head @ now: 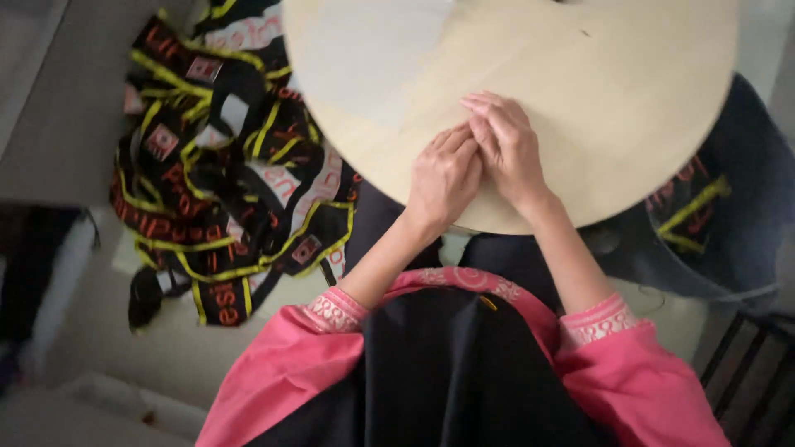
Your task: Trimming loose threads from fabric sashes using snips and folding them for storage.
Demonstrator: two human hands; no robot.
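Both hands rest on a round, pale wooden table (613,74), near its front edge. My left hand (441,178) lies palm down with fingers together, holding nothing. Beside it my right hand (507,147) also lies flat, its fingers partly overlapping the left hand's fingertips. Neither hand grips anything. Pink sleeves with patterned cuffs cover my forearms, and a black cloth (447,372) lies over my lap.
A heap of black bags with yellow and red trim (224,165) lies on the floor at the left. A dark bin (729,207) holding more of the same fabric stands at the right. A dark slatted object (754,381) is at the bottom right.
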